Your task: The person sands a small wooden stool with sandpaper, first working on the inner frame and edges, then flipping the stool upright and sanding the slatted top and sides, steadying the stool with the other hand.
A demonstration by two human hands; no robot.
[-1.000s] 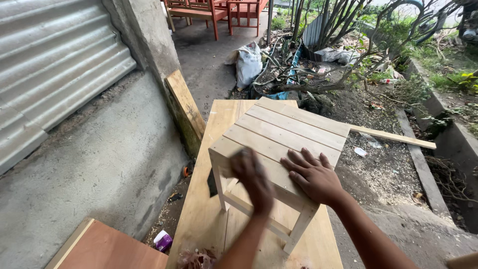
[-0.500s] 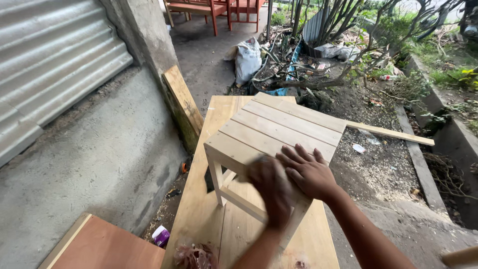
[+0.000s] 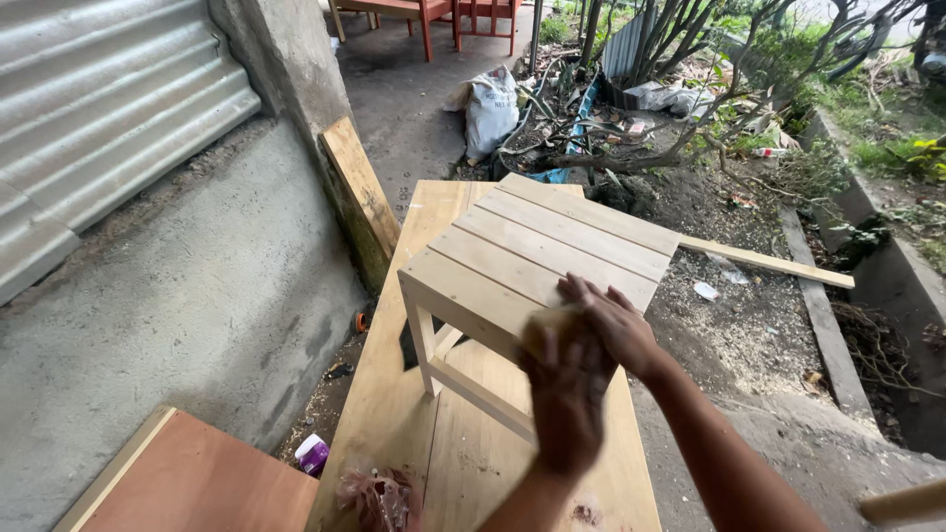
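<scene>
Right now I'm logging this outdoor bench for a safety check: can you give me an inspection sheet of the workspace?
Surface: pale wooden bench top, bare boards, some sawdust.
Job's things: slatted wooden stool standing upright on the bench.
Clutter: reddish crumpled scrap at the near edge; purple container on the ground; loose batten lying past the stool.
Grippers: left hand blurred, at the stool's near edge; right hand flat on the slats. Whether either grips anything cannot be told.
Cables: nothing seen.
Surroundings: concrete wall, corrugated sheet, plank leaning on the wall, white sack, cut branches, red chairs.
</scene>
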